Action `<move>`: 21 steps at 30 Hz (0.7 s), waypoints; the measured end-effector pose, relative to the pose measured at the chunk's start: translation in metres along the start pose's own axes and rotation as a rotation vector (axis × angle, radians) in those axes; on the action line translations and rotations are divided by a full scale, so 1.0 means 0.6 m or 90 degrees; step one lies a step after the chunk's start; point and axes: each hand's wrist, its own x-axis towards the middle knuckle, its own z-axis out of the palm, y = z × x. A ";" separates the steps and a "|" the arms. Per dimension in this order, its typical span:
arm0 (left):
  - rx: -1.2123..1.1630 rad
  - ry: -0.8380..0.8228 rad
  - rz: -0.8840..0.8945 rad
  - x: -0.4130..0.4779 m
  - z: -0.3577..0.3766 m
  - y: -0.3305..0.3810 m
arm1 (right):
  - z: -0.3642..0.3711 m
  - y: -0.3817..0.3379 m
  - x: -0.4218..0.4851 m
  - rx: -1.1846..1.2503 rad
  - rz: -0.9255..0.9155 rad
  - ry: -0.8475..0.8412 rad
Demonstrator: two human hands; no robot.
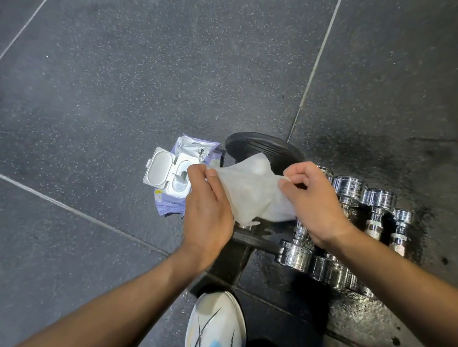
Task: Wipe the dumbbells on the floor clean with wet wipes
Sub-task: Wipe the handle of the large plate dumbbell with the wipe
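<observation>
A white wet wipe [252,190] is stretched between both hands above the floor. My left hand [208,212] pinches its left edge, and my right hand [314,201] pinches its right edge. Just left of my left hand lies a purple wipes pack [189,152] with its white lid [159,168] flipped open. Several chrome dumbbells [349,187] lie side by side on the floor under and right of my right hand, which hides part of them. One dumbbell head [294,255] shows below my right wrist.
A black weight plate [258,144] lies on the floor behind the wipe. The dark speckled rubber floor [100,88] has pale seams and a wet patch [360,142] around the dumbbells. My white shoe [213,333] stands at the bottom centre.
</observation>
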 end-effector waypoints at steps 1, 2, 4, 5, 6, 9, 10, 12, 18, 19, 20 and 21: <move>-0.001 0.000 0.001 0.000 0.000 0.000 | 0.002 0.004 -0.003 -0.021 -0.025 0.008; -0.001 0.001 0.002 0.000 0.001 -0.001 | 0.004 0.007 -0.007 -0.041 -0.046 0.012; 0.001 -0.003 0.007 0.001 0.003 -0.005 | 0.005 0.014 -0.013 -0.128 -0.111 0.017; -0.002 -0.008 0.010 0.002 0.003 -0.007 | 0.005 0.016 -0.016 -0.194 -0.162 0.012; -0.007 -0.011 0.008 0.002 0.004 -0.008 | 0.005 0.018 -0.018 -0.253 -0.219 -0.001; -0.009 0.006 0.009 0.002 0.003 -0.007 | 0.001 0.017 -0.015 -0.351 -0.343 -0.066; -0.006 0.012 0.011 0.003 0.003 -0.006 | 0.000 0.012 -0.014 -0.375 -0.372 -0.085; 0.001 0.017 0.019 0.003 0.004 -0.007 | -0.001 -0.004 -0.009 -0.394 -0.425 -0.116; 0.018 -0.007 0.043 0.001 0.008 -0.012 | 0.009 -0.071 0.019 -0.397 -0.516 -0.272; 0.019 -0.013 0.039 0.002 0.009 -0.012 | 0.005 -0.080 0.025 -0.396 -0.494 -0.285; 0.019 -0.018 0.038 0.003 0.010 -0.012 | -0.002 -0.090 0.031 -0.384 -0.456 -0.303; 0.020 -0.020 0.039 0.003 0.010 -0.011 | -0.009 -0.099 0.036 -0.363 -0.416 -0.332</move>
